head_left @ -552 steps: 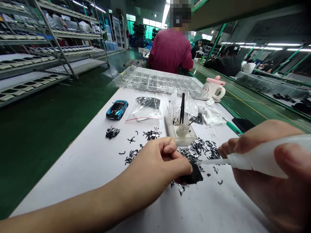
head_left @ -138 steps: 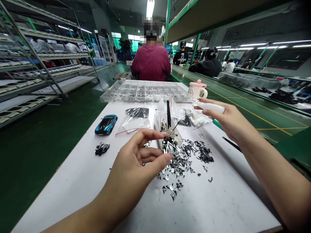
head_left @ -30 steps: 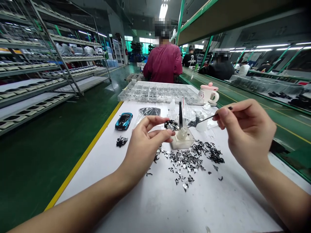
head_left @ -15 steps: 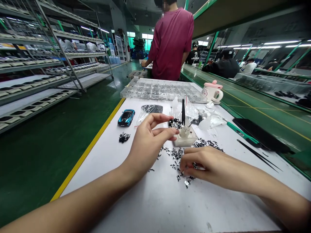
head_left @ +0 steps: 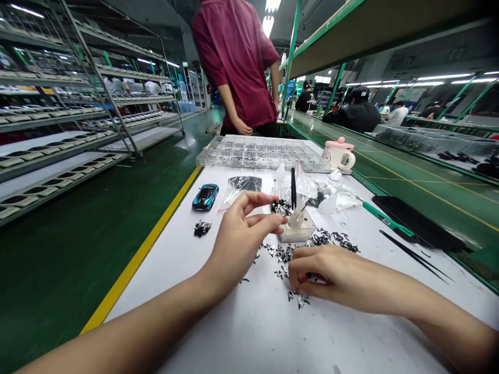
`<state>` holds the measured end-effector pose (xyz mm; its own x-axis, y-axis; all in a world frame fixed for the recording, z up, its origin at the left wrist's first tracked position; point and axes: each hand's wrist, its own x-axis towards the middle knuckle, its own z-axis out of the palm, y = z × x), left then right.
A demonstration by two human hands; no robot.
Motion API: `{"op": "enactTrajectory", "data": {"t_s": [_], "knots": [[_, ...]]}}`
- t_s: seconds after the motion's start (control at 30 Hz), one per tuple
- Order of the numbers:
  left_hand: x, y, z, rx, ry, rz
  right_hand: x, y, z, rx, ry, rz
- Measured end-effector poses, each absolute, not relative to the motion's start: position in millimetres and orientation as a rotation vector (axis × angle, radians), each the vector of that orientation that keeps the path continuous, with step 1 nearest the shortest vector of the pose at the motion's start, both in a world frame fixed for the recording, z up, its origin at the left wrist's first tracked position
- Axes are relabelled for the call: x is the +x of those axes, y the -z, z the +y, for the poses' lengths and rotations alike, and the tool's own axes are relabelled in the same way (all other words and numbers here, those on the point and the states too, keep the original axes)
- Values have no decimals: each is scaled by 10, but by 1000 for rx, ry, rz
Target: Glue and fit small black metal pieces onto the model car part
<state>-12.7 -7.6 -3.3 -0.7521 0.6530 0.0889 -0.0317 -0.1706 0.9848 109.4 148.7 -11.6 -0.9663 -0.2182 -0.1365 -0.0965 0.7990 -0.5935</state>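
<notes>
My left hand (head_left: 245,228) is raised over the table, thumb and forefinger curled around a cluster of small black and silver parts (head_left: 281,208). Behind those fingertips stands a pale block holder (head_left: 298,231) with a black-handled tool (head_left: 293,189) upright in it. My right hand (head_left: 322,272) rests low among loose small parts (head_left: 284,253), its fingertips pinched together on the table. What they hold, if anything, is hidden. More dark parts (head_left: 331,237) spread between the holder and my right hand.
A blue toy car (head_left: 205,197) and a small heap of parts (head_left: 201,228) lie left. At the back are a clear compartment box (head_left: 265,161) and a pink-lidded mug (head_left: 338,154). Black tweezers (head_left: 413,255) and a green-handled tool (head_left: 390,222) lie right. A person (head_left: 241,62) stands beyond.
My view has tilted slightly, so the table sits lower. Both hands keep nearly the same pose and place. The person beyond the table has shifted left and lowered an arm.
</notes>
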Motion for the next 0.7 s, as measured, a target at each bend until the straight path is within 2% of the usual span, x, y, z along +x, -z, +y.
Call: {"op": "enactTrajectory", "data": {"t_s": [0.47,0.7], "knots": [[-90,-47,-151,775,-1871,1705,1153,-119,1718,-29,1789,2656],[-6,-52,-173,910,-1857,1755,1199,-126,1616,-12,1906,2741]]}}
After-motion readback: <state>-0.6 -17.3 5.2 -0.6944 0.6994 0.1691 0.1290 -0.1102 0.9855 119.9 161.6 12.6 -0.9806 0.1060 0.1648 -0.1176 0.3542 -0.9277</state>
